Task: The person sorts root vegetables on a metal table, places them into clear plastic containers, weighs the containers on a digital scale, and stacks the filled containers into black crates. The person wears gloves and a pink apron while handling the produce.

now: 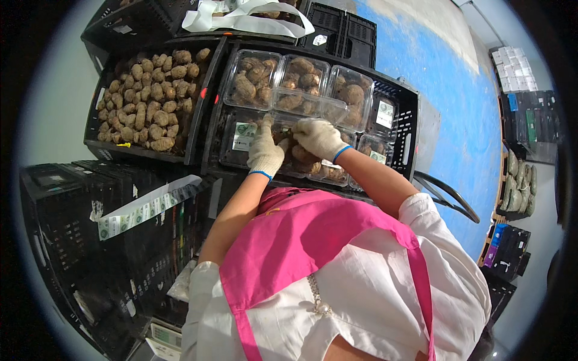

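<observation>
Before me an open clear plastic clamshell box (pixel 307 168) holds brown taro corms (pixel 303 154). Its raised lid (pixel 311 103) leans over the boxes behind. My left hand (pixel 266 151), in a cream knit glove with a blue cuff, grips the box's left side, thumb towards the corms. Curled over the box's far right part is my right hand (pixel 319 137), gloved alike; whether its fingers pinch anything is hidden. Filled clamshells (pixel 255 79) surround the open one in a black plastic crate (pixel 410 131). A labelled clamshell (pixel 239 142) lies left of my left hand.
Loose taro corms (pixel 151 101) fill a black crate (pixel 192 122) on the left. A label strip (pixel 140 214) lies across stacked black crates (pixel 58 216) at lower left. White backing tape (pixel 248 18) loops behind. A black bar handle (pixel 451 198) juts over the blue floor (pixel 451 135).
</observation>
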`<state>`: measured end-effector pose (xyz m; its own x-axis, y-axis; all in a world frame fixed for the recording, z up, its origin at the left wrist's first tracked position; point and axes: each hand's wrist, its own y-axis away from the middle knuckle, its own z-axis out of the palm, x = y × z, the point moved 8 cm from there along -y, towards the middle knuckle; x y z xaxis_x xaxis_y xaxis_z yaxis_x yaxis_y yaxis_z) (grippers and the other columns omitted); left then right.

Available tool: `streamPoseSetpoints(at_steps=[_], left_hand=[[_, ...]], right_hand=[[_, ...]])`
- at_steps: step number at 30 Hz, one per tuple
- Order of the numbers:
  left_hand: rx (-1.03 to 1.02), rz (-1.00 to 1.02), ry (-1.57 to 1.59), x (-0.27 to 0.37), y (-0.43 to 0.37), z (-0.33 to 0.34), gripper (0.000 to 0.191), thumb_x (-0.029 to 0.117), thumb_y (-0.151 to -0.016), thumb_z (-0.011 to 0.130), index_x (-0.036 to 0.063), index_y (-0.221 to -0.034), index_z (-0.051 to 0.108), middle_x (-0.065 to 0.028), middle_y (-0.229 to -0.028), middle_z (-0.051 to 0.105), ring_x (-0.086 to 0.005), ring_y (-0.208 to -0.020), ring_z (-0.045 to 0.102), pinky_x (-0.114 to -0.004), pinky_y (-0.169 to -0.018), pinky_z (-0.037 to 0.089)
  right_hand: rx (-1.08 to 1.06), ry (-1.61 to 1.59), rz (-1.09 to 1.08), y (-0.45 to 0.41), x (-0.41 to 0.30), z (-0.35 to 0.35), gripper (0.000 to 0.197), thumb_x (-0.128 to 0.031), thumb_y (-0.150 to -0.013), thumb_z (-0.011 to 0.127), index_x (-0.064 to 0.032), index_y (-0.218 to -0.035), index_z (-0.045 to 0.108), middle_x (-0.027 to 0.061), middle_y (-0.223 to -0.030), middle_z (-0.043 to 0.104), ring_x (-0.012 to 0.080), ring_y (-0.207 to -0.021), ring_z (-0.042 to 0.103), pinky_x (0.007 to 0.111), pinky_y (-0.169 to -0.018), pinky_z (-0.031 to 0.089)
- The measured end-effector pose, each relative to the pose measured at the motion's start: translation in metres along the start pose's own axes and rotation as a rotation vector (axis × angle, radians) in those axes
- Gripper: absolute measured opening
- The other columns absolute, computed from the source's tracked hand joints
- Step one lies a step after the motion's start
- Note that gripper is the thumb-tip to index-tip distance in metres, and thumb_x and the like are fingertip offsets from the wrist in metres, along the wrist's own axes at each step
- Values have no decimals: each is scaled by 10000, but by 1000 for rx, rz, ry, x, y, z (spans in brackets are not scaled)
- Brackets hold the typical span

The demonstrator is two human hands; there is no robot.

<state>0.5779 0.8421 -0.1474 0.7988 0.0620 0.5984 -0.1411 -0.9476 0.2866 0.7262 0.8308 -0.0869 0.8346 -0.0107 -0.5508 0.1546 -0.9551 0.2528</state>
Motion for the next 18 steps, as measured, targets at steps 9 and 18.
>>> streamPoseSetpoints(at_steps=[9, 18], left_hand=[[27, 318, -114, 40, 19, -43, 334, 268, -900, 561, 107, -1193, 571, -159, -1026, 655, -368, -949, 644, -457, -821, 526], [-393, 314, -715, 97, 1, -5, 238, 276, -922, 512, 109, -1052, 621, -112, -1062, 671, -349, -996, 650, -515, -750, 526]], right_hand=[[338, -860, 359, 70, 75, -18, 231, -163, -944, 596, -52, -1136, 663, 32, -829, 689, 70, -628, 574, 242, -554, 468], [202, -660, 510, 82, 104, -1, 652, -464, -830, 669, -25, -1293, 534, 215, -1145, 653, 319, -1067, 632, 375, -906, 485]])
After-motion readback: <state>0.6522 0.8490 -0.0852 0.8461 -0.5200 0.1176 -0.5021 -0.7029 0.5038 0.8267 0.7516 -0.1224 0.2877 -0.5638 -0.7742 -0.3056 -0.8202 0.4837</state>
